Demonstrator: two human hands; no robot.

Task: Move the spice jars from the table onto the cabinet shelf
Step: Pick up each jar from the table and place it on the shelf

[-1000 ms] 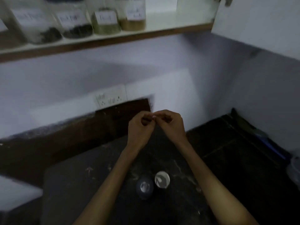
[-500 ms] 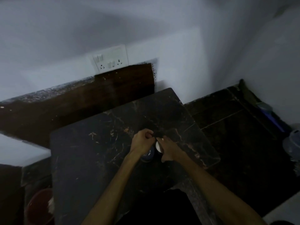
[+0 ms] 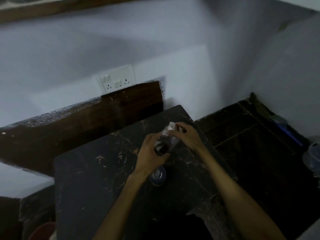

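Observation:
A clear spice jar (image 3: pixel 163 142) with a white lid and dark contents is lifted above the dark marble table (image 3: pixel 97 179), tilted away from me. My left hand (image 3: pixel 149 155) grips its lower body. My right hand (image 3: pixel 187 135) holds it near the white lid end. A second jar with a dark blue lid (image 3: pixel 158 175) stands on the table just below my left wrist. Only the wooden front edge of the cabinet shelf (image 3: pixel 52 7) shows at the top left.
A white switch-and-socket plate (image 3: pixel 117 80) sits on the wall above a dark wooden panel (image 3: pixel 86 118). Dark floor tiles lie to the right, with a blue-handled object (image 3: pixel 287 129) along the wall and a plastic container (image 3: pixel 312 156) at the right edge.
Both hands dropped from in front of me to the two jars on the table, then took the white-lidded jar and raised it. The view swung down and back up slightly.

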